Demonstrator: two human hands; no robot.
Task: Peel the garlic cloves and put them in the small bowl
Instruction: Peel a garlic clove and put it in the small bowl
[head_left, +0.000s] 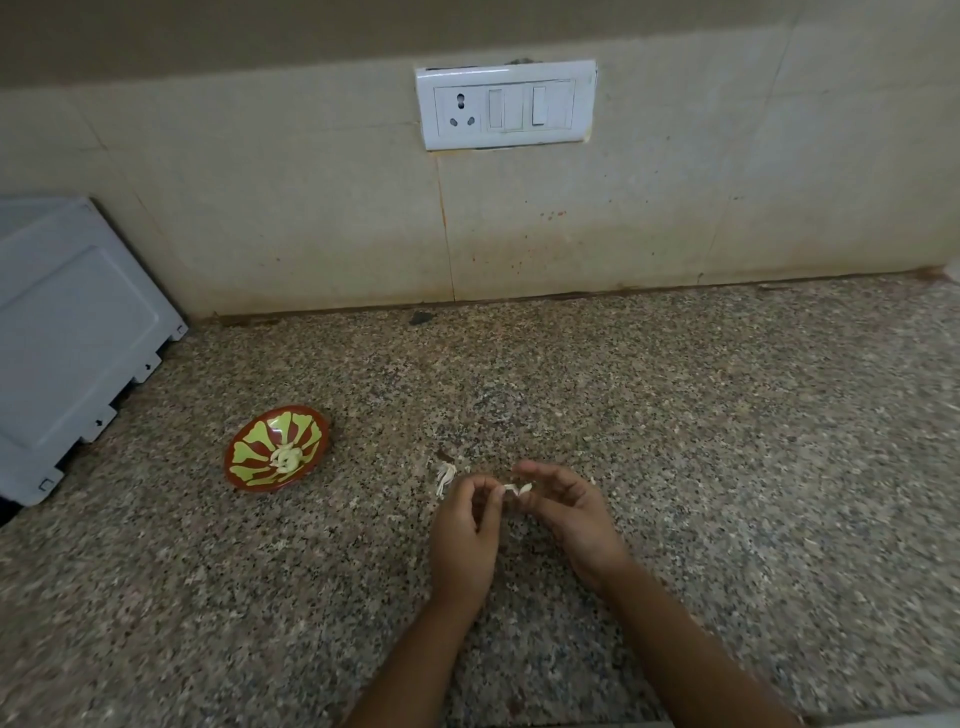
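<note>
Head view shows the left hand (465, 525) and right hand (566, 512) both pinching what looks like a garlic clove (517, 488) above the counter (727, 467), right of the small bowl (260, 486), so a hard tug could drop it among the skins (445, 475).

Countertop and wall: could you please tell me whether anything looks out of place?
The switch plate looks crooked, with a ragged gap above it. Loose garlic skins lie on the countertop beside the left hand.

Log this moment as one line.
left hand and right hand: pinch garlic clove | small bowl: holds peeled cloves | peel scraps: on counter
</note>
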